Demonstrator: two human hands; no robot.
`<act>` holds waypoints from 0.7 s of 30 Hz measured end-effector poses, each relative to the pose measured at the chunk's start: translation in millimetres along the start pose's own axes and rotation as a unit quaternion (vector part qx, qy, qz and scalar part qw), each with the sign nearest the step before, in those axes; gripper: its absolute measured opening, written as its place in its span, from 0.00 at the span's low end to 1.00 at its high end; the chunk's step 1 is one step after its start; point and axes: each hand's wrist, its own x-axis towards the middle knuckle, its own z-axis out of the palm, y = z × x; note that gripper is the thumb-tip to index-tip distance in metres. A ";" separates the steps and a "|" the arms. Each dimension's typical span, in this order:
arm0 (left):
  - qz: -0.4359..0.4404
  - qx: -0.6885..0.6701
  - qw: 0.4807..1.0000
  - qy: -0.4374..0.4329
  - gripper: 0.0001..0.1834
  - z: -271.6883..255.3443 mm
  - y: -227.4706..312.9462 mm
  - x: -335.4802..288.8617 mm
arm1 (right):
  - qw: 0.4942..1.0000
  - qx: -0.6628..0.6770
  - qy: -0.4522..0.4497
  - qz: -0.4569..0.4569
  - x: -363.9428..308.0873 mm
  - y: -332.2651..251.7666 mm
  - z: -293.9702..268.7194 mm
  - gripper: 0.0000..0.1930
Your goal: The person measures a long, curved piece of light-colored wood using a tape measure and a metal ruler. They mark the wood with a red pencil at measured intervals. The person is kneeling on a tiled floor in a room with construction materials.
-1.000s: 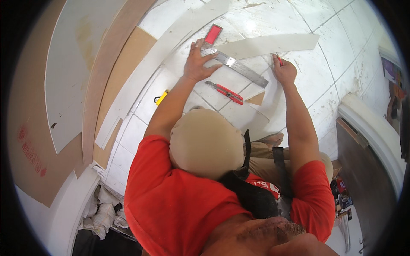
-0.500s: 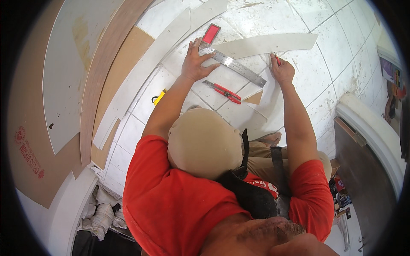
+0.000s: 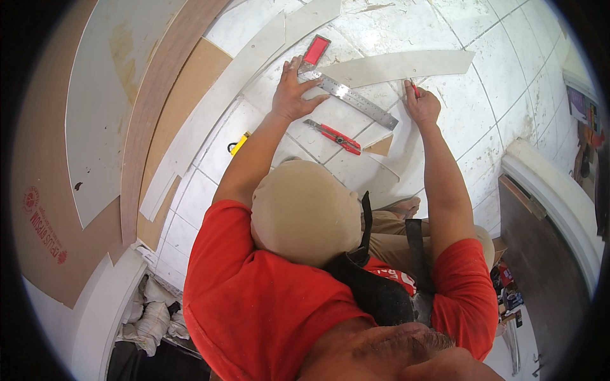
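My left hand [image 3: 294,94] lies with fingers spread over the corner of a try square, touching its red handle [image 3: 316,51] end and the steel blade [image 3: 356,100]. The blade slants down to the right across the floor. In my right hand [image 3: 424,106] is a slim red pencil [image 3: 415,88], its tip at the lower edge of a pale, curved strip of board [image 3: 413,65]. The strip's left end reaches near the square. Below the blade lies a red utility knife [image 3: 337,137] with its blade out. A small tan offcut [image 3: 381,146] is beside the knife.
A yellow tape measure [image 3: 239,144] sits near my left forearm. Long pale strips [image 3: 219,108], brown board [image 3: 181,89] and a large grey sheet [image 3: 101,108] cover the left side. White floor tiles [image 3: 508,82] stretch right, toward a dark panel [image 3: 546,247].
The whole view has shifted very slightly. Both hands, the pencil and the try square keep practically the same places relative to the strip.
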 end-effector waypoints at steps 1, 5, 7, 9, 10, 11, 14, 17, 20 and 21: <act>-0.001 0.000 1.000 0.000 0.22 0.1 -0.1 -0.1 | 1.000 0.001 -0.001 -0.001 -0.2 -0.2 -0.2 0.35; -0.005 0.011 1.000 -0.011 0.22 -1.2 1.3 0.5 | 1.000 0.011 0.006 -0.005 -0.4 1.0 0.2 0.35; -0.006 0.013 1.000 -0.012 0.22 -1.7 1.8 0.5 | 1.000 0.008 -0.002 -0.002 -0.3 0.9 -0.9 0.35; -0.006 0.009 1.000 -0.010 0.22 -1.5 1.9 0.6 | 1.000 0.010 -0.001 0.000 -0.1 1.8 0.2 0.35; -0.005 0.007 1.000 -0.009 0.22 -1.3 1.9 0.6 | 1.000 0.012 0.000 0.001 -0.1 2.3 0.6 0.35; -0.004 0.003 1.000 -0.006 0.22 -0.7 1.6 0.7 | 1.000 0.010 -0.003 0.003 -0.1 3.0 0.4 0.35; 0.000 -0.005 1.000 0.000 0.22 0.9 -0.1 0.0 | 1.000 0.005 -0.010 0.007 -1.3 1.2 -1.9 0.35; 0.001 -0.006 1.000 0.008 0.22 0.7 -0.8 -1.2 | 1.000 0.001 -0.020 0.008 -1.1 -1.3 -4.4 0.34; -0.001 -0.006 1.000 0.004 0.22 0.2 -0.4 -0.9 | 0.999 0.004 -0.040 0.012 -2.0 -3.8 -8.2 0.34; -0.002 -0.007 1.000 0.002 0.21 0.5 0.0 -0.3 | 0.999 0.006 -0.043 0.012 -2.3 -4.1 -9.6 0.34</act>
